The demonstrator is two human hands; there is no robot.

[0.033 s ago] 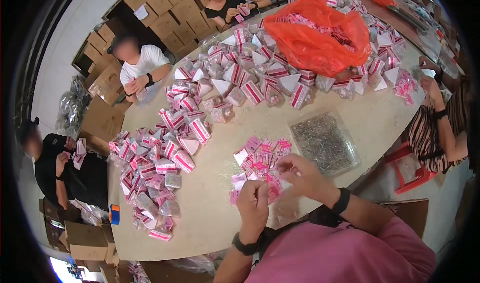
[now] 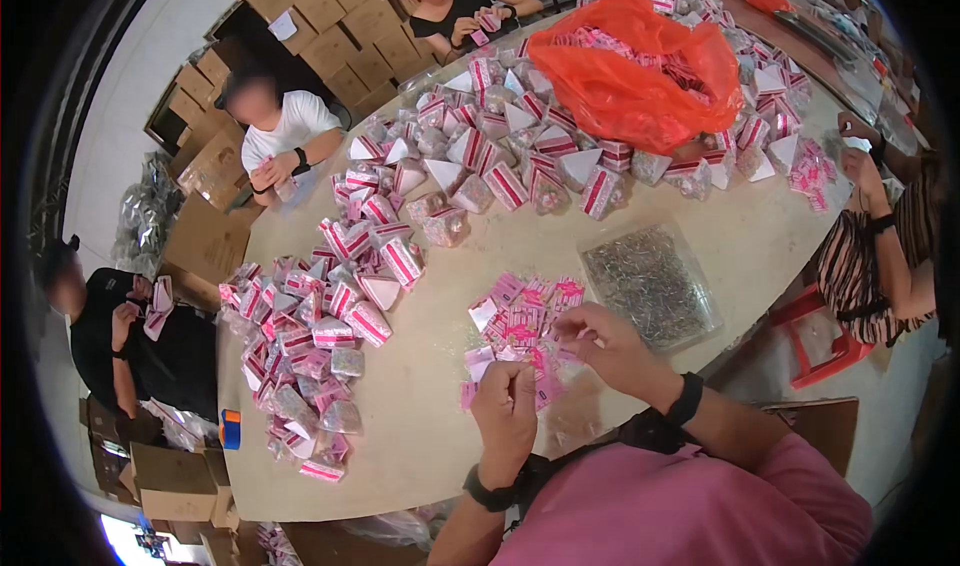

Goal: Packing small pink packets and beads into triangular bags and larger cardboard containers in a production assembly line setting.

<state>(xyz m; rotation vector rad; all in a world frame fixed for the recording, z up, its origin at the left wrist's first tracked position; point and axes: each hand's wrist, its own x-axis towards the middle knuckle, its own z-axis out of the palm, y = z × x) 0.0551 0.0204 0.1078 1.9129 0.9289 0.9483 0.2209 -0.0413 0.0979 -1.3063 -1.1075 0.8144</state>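
My left hand [image 2: 505,406] is closed in a fist-like pinch at the near edge of a loose pile of small pink printed cards [image 2: 525,316]. Whatever its fingers hold, if anything, is hidden. To its right, my right hand [image 2: 605,341] hovers over the pile's right side, fingers bent and apart, with no object visible in them. Beyond the right hand lies a shallow clear tray [image 2: 712,311] full of small thin metal pieces, perhaps pins.
Clear bags with pink-and-white card tops [image 2: 400,261] are heaped to the left and along the far side. An open red plastic bag [image 2: 630,116] holds pink cards. An orange-and-blue tape roll [image 2: 230,429] sits at the left edge. Several people work around the table [image 2: 420,416].
My right hand has shifted very slightly, and its fingers look sharper now. My left hand stays in the same place, still closed.
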